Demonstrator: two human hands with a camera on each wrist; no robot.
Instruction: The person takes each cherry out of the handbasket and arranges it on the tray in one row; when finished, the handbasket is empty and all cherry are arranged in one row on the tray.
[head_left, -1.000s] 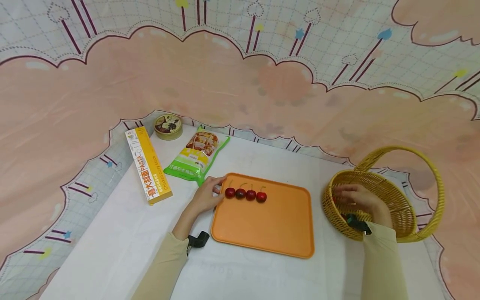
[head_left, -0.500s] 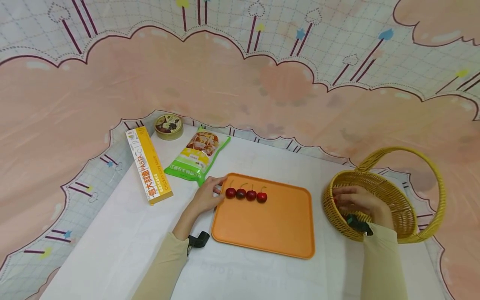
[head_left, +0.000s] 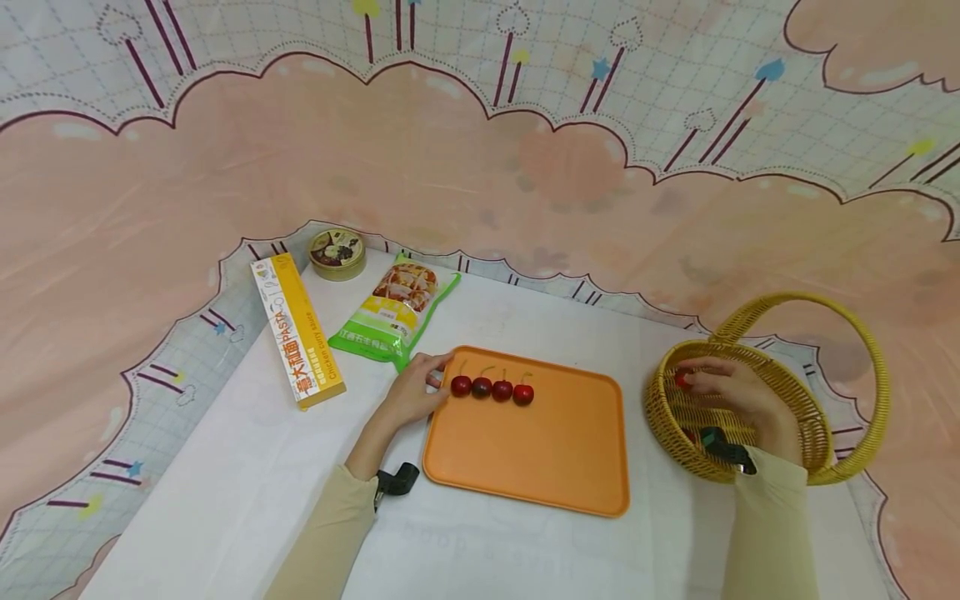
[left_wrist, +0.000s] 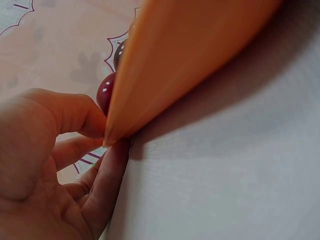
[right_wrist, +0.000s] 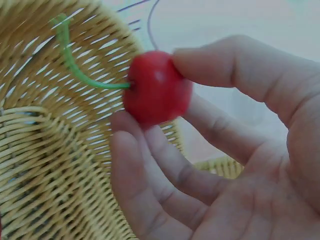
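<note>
Since the previous frame, my right hand (head_left: 731, 392) has risen from the floor of the wicker basket (head_left: 795, 450) to rim height, now carrying a cherry (right_wrist: 157, 87).

Grip state: thumb and fingertips (right_wrist: 132, 135) pinch the red fruit from opposite sides, and the green stem (right_wrist: 75, 65) projects free toward the basket wall. The remaining fingers are loosely curled beneath it. The pinch is closed only as far as the fruit's width; the skin shows no visible denting.

Recommended handling, in my judgement: keep pressure light, since the fruit is soft and round and could either bruise or roll out. Clear the rim before moving sideways so the stem does not snag in the weave.

My left hand (head_left: 411, 393) grips the near-left corner of the orange tray (head_left: 540, 458), thumb on top and fingers under the edge, steadying it. Four cherries (head_left: 492, 389) lie in a row along the far side of the tray, touching or nearly so; free space remains just right of the last one.

A pasta box (head_left: 297, 331), a green packet (head_left: 396, 311) and a round tin (head_left: 337, 252) lie well apart to the left.
</note>
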